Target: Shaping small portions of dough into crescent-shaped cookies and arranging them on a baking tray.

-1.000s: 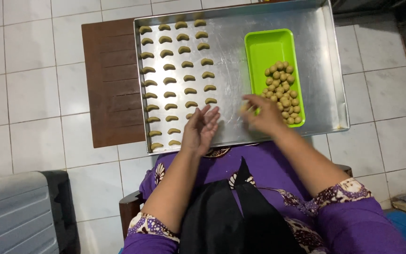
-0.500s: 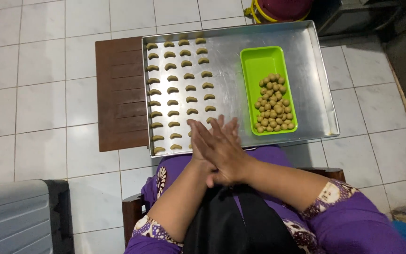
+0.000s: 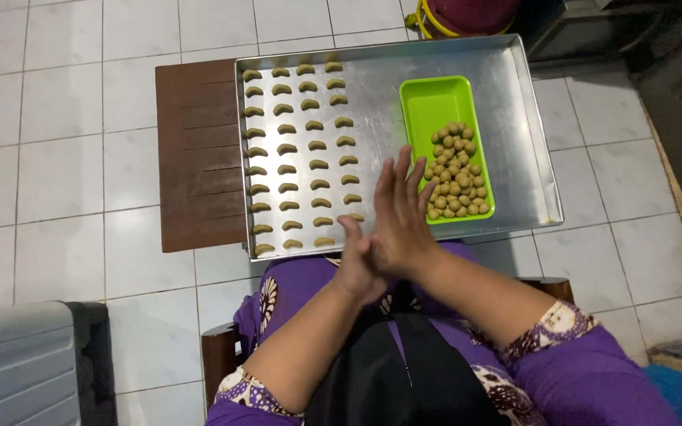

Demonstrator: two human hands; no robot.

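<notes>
While rows of crescent dough pieces (image 3: 297, 150) fill the steel tray's (image 3: 515, 95) left side, the left hand (image 3: 357, 268) and right hand (image 3: 400, 221) press flat together, fingers straight, whatever lies between hidden, so rolling should stay light and even, near the green dish (image 3: 436, 102) of dough balls (image 3: 455, 170).

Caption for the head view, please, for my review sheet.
Right hand pressed over left hand above a metal tray of crescent dough pieces and green dish.
</notes>
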